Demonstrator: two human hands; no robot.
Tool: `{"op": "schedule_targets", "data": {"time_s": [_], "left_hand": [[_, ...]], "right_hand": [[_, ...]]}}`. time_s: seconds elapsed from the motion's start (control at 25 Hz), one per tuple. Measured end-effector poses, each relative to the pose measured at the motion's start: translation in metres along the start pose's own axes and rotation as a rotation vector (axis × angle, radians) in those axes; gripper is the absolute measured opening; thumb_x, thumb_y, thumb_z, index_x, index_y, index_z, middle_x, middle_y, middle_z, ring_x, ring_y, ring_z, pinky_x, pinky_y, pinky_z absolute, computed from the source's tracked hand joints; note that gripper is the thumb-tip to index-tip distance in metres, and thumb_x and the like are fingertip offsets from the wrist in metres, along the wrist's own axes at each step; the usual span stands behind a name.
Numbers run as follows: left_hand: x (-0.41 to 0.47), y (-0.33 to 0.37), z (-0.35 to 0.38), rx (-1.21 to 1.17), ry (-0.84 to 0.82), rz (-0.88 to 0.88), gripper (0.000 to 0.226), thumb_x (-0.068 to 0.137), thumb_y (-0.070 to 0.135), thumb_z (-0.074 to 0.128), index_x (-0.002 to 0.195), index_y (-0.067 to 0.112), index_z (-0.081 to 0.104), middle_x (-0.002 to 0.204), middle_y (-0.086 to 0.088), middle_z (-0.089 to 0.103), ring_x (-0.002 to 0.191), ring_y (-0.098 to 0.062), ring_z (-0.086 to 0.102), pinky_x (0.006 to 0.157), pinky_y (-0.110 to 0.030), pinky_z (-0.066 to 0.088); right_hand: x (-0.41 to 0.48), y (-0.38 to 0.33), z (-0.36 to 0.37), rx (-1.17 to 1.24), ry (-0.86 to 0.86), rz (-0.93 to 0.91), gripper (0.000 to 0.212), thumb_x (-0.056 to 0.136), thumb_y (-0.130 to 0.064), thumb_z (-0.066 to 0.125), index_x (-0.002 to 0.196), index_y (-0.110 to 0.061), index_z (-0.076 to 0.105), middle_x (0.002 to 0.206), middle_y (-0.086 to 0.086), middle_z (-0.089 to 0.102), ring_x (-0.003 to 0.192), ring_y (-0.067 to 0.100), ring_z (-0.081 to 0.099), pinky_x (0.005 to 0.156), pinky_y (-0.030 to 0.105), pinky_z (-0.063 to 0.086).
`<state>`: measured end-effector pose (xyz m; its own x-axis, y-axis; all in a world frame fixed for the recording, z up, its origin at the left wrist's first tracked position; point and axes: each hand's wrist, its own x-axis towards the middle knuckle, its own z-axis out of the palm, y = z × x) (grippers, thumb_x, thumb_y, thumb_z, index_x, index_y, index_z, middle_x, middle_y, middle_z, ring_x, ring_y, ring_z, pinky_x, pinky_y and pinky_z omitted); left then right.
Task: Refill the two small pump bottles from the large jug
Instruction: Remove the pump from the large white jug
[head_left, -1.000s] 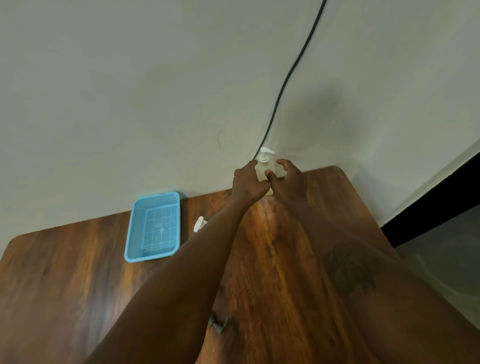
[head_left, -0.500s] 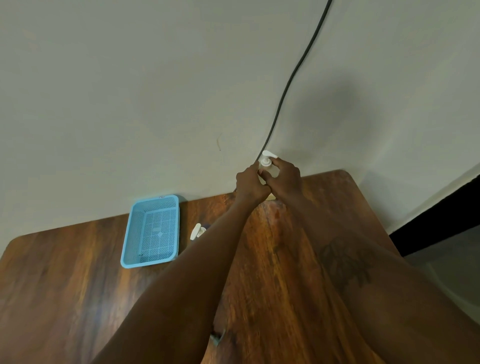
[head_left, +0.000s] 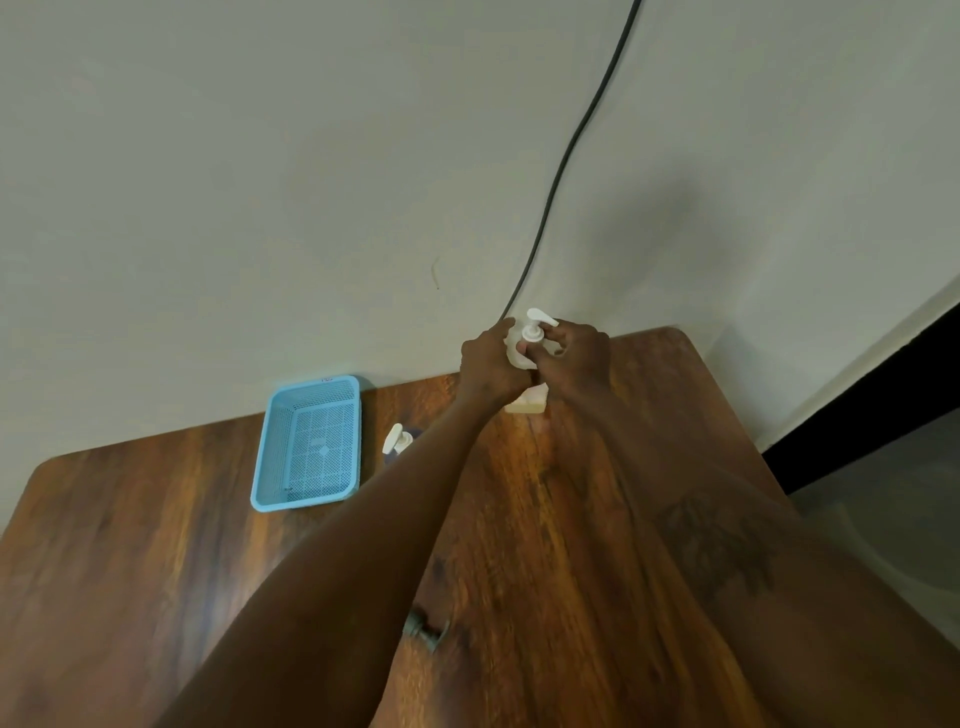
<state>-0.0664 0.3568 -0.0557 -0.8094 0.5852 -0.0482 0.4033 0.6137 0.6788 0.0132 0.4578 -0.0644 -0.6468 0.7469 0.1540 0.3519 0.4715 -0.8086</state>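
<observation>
Both my arms are stretched to the far edge of the dark brown wooden table (head_left: 156, 545), where the tall white plastic pump bottle (head_left: 515, 349) stands against the pale wall (head_left: 260, 182), right at the foot of the black cable (head_left: 566, 156). My left hand (head_left: 488, 366) is curled round the bottle's body and steadies it. My right hand (head_left: 579, 358) has its thumb and fingertips closed in a pinch on the collar just under the white pump head (head_left: 535, 318), whose spout points to the right. The bottle's cream base shows below my hands and seems to rest on the wood, though my knuckles hide most of it, so I can't be sure.

The second small pump bottle (head_left: 396, 440), white-topped with a darker body, stands to the left, half hidden behind my left forearm and just right of the light blue perforated plastic basket (head_left: 304, 502). Its pump is on.

I judge the job barely begun: I seem to be working the first top loose, and nothing has been poured. No large jug is in view. What's left is taking off both pumps, fetching the jug, filling each bottle and screwing the tops back on.
</observation>
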Motion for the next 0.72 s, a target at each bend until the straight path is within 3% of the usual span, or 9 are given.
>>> {"op": "schedule_targets", "data": {"time_s": [0.12,0.32,0.48,0.56,0.72], "left_hand": [[-0.021,0.003,-0.013,0.039,-0.109,0.062,0.067,0.07,0.037,0.091,0.129,0.021,0.064,0.122,0.003,0.071,0.107,-0.018,0.065,0.101,-0.033,0.044],[-0.059,-0.005,-0.04,0.006,-0.255,0.094,0.069,0.058,0.042,0.096,0.118,0.028,0.066,0.112,0.01,0.072,0.099,-0.013,0.068,0.09,-0.032,0.058],[-0.098,-0.003,-0.065,-0.03,-0.312,0.141,0.049,0.06,0.035,0.097,0.096,0.042,0.064,0.093,0.022,0.07,0.082,0.003,0.069,0.068,-0.011,0.053],[-0.117,-0.001,-0.074,-0.043,-0.298,0.187,0.046,0.061,0.037,0.097,0.096,0.04,0.067,0.09,0.025,0.07,0.079,0.005,0.069,0.067,-0.009,0.054],[-0.148,-0.003,-0.087,-0.056,-0.234,0.124,0.05,0.053,0.049,0.094,0.094,0.03,0.072,0.088,0.019,0.073,0.076,-0.004,0.073,0.068,-0.015,0.059]], "right_hand": [[-0.021,-0.009,-0.017,0.062,-0.072,-0.006,0.047,0.076,-0.043,0.085,0.116,-0.02,0.076,0.108,-0.003,0.077,0.089,0.009,0.071,0.082,0.028,0.059],[-0.062,-0.023,-0.045,0.173,-0.188,-0.039,0.051,0.073,-0.038,0.089,0.118,-0.017,0.075,0.111,-0.001,0.077,0.096,0.009,0.073,0.088,0.037,0.061],[-0.095,-0.041,-0.065,0.226,-0.218,-0.075,0.049,0.072,-0.037,0.089,0.115,-0.018,0.076,0.105,-0.004,0.077,0.093,0.006,0.073,0.089,0.037,0.06],[-0.113,-0.052,-0.072,0.24,-0.208,-0.073,0.042,0.073,-0.034,0.089,0.111,-0.021,0.078,0.098,-0.01,0.077,0.089,0.004,0.073,0.087,0.037,0.061],[-0.149,-0.078,-0.08,0.189,-0.132,-0.099,0.026,0.072,-0.047,0.087,0.09,-0.031,0.078,0.081,-0.017,0.074,0.076,-0.001,0.071,0.068,0.02,0.058]]}}
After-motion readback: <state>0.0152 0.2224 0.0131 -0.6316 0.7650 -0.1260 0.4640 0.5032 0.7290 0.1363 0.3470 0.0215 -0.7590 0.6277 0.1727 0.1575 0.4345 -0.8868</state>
